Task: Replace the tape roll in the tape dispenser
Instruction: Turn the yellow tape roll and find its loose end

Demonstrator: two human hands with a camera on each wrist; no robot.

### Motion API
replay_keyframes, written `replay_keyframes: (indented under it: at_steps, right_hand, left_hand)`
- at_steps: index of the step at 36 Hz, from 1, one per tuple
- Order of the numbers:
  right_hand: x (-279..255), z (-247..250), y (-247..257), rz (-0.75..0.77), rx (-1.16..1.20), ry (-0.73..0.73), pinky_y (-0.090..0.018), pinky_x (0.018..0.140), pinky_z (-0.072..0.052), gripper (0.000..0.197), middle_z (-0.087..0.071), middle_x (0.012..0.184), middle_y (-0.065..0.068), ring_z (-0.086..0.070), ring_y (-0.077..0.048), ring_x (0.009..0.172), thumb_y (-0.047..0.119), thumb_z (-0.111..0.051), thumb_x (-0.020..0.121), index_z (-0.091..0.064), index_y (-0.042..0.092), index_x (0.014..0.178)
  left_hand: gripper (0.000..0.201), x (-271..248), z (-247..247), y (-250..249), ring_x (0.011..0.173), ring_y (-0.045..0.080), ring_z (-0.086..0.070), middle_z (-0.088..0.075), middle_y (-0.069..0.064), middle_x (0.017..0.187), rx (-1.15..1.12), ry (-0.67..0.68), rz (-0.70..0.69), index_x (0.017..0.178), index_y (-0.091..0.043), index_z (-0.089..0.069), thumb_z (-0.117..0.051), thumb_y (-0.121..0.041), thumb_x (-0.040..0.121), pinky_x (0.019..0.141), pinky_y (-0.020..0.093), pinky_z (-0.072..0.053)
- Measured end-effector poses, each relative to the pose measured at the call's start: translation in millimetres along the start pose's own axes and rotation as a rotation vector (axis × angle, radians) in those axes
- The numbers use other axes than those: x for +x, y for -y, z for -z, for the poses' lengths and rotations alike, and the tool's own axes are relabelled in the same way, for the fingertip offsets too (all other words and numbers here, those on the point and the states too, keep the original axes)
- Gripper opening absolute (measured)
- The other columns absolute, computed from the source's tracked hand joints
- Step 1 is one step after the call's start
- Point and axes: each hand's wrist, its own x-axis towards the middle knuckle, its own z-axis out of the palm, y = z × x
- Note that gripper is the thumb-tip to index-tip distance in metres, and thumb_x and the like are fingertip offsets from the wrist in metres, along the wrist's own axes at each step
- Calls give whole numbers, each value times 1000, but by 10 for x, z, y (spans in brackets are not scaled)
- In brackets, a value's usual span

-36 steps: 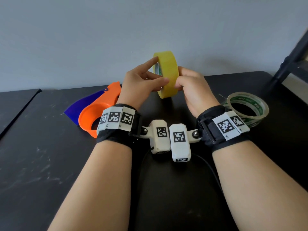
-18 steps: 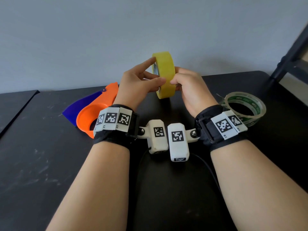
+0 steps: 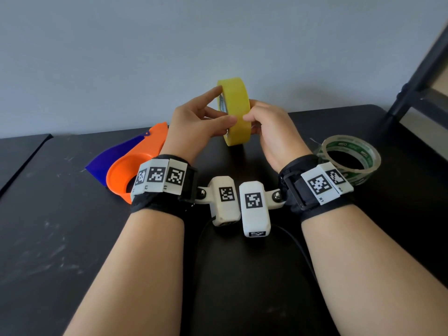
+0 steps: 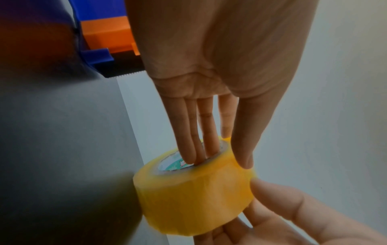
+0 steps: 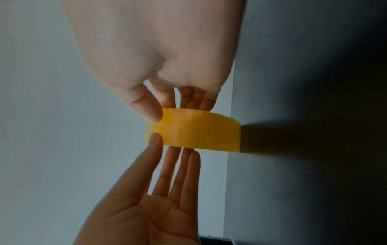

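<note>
A yellow tape roll [image 3: 236,105] [image 4: 194,199] [image 5: 199,132] stands on edge in the air above the black table [image 3: 60,238], held between both hands. My left hand [image 3: 224,107] [image 4: 209,116] has several fingers inside the core and its thumb on the outer face. My right hand [image 3: 252,117] [image 5: 167,66] pinches the roll from the other side, thumb on the outer face, its fingers behind the roll. The orange and blue tape dispenser [image 3: 135,163] [image 4: 104,38] lies on the table at the left, with no roll in it.
A clear tape roll with a green-printed core [image 3: 358,175] lies flat on the table by my right wrist. A grey wall rises behind the table. A dark frame [image 3: 417,76] stands at the far right.
The yellow roll and both hands have drifted slightly left, and the roll has turned a little more edge-on. Both hands keep their hold.
</note>
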Motion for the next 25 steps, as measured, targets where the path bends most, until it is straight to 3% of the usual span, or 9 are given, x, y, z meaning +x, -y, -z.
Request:
replay_keyframes:
  at_steps: [3,5,13,16,21,25]
  right_hand:
    - [9,6,-16,16,-5,23,-38,83,-50,31,-73,73,5,-65,-21,81,13,-50,64,-74,25,80]
    - [-3,9,-18,17,-11,30,-36,83,-50,37,-74,77,5,-66,-20,83,12,-49,65,-74,24,89]
    - [-72,-1,32,3,-66,13,-46,103,-49,55,-75,103,-9,-66,-28,105,7,-49,68,-70,10,118]
    - [-89,1,30,3,-93,16,-45,103,-50,54,-75,108,-11,-66,-27,109,1,-48,72,-68,10,122]
    - [-93,18,39,-5,-130,10,-40,99,-51,54,-74,110,-7,-66,-23,110,-4,-49,77,-67,12,124]
    - [-101,13,43,-13,-137,5,-42,101,-51,54,-74,111,-8,-66,-23,110,-3,-51,75,-67,14,124]
  left_hand:
    - [66,-8,-6,-3,84,19,-69,-70,11,84,-4,-2,1,138,-10,-51,-76,-2,77,80,28,-59]
    - [66,-4,-10,-3,84,19,-69,-70,12,84,-6,-6,1,138,-10,-51,-76,-1,78,80,28,-59]
    - [65,-9,3,7,82,16,-69,-71,9,82,5,-1,-1,137,-12,-53,-76,-1,78,78,27,-59]
    - [64,-12,13,13,81,13,-70,-71,6,78,9,2,-1,137,-12,-54,-75,0,77,79,27,-59]
    - [64,-14,16,19,87,19,-69,-71,8,80,37,13,-1,136,-17,-55,-75,0,77,88,36,-58]
    - [65,-12,20,17,87,19,-69,-71,9,82,49,14,-6,136,-17,-54,-75,1,77,89,35,-58]
